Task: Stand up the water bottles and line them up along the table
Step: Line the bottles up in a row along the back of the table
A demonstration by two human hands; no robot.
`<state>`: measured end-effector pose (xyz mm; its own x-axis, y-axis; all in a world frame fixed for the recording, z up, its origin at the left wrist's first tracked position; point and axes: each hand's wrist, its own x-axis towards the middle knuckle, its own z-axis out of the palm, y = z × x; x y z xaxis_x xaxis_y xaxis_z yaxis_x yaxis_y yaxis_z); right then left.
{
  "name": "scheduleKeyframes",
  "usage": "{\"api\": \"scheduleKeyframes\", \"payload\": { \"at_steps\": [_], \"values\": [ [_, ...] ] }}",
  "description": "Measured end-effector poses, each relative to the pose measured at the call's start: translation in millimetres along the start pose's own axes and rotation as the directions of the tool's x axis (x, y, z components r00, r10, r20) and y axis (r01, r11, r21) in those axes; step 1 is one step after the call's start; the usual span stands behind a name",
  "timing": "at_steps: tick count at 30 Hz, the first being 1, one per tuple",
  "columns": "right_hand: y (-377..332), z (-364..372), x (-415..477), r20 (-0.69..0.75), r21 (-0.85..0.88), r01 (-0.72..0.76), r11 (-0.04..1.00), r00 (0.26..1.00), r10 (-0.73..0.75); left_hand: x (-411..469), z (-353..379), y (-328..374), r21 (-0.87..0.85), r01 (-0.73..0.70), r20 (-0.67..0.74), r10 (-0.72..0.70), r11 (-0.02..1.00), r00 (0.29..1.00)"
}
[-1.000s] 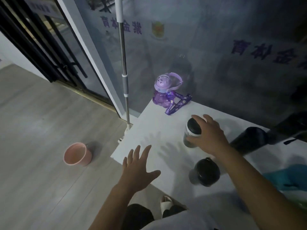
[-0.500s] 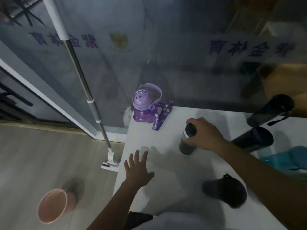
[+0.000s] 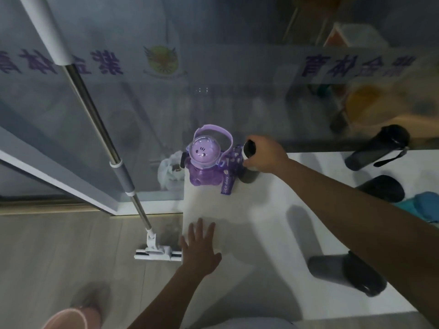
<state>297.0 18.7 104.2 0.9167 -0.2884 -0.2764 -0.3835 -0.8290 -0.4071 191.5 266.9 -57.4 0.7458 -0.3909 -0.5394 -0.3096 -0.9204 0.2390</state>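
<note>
A purple cartoon bottle (image 3: 204,166) with a strap stands upright at the far left corner of the white table (image 3: 261,233). Right beside it stands a dark bottle with a black cap (image 3: 248,162), and my right hand (image 3: 263,156) grips its top. My left hand (image 3: 198,250) lies flat with fingers spread on the table's left edge and holds nothing. A dark bottle (image 3: 346,271) lies on its side near the front right. Two more dark bottles (image 3: 377,147) (image 3: 382,187) lie tilted at the far right, next to a blue bottle (image 3: 425,205).
A glass wall with purple lettering runs along the table's far edge. A mop (image 3: 118,162) leans against the glass, its head on the wooden floor left of the table. A white plastic bag (image 3: 169,172) sits behind the glass. A pink bucket (image 3: 71,319) stands at the bottom left.
My right hand has carried the dark bottle away from mid-table to the far edge, next to the purple bottle. My left hand has stayed flat on the table's left side. The view swung right.
</note>
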Motion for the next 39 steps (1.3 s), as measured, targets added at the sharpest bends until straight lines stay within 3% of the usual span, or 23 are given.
{"api": "scheduleKeyframes", "payload": {
  "at_steps": [11,17,24,29,33,39],
  "values": [
    [1.6,2.3,8.5,0.03,-0.069,-0.009,0.998,0.999,0.011,-0.9,2.2,-4.6,0.018,-0.023,-0.01,0.023,1.0,1.0],
    [10.0,-26.9,-20.5,0.0,0.047,0.01,0.999,1.0,-0.01,-2.4,-3.5,17.0,-0.039,-0.017,-0.016,0.016,0.999,1.0],
    [99.1,-82.9,-102.2,-0.151,-0.04,0.043,0.998,0.987,-0.048,-1.4,5.1,75.8,-0.064,-0.091,-0.031,0.09,0.994,0.995],
    [184.4,-93.2,-142.5,-0.1,-0.193,-0.14,0.971,0.987,0.122,-12.4,33.4,107.3,-0.008,-0.068,0.045,0.068,0.998,0.997],
    [225.2,-84.7,-155.3,-0.121,-0.091,-0.161,0.983,0.981,0.149,-19.1,52.0,123.3,0.003,-0.032,0.029,0.032,0.999,0.999],
    [248.0,-75.4,-159.1,-0.127,0.141,-0.082,0.987,0.987,0.1,-26.1,64.0,131.9,-0.116,0.081,-0.078,-0.09,0.99,0.993]
  ]
}}
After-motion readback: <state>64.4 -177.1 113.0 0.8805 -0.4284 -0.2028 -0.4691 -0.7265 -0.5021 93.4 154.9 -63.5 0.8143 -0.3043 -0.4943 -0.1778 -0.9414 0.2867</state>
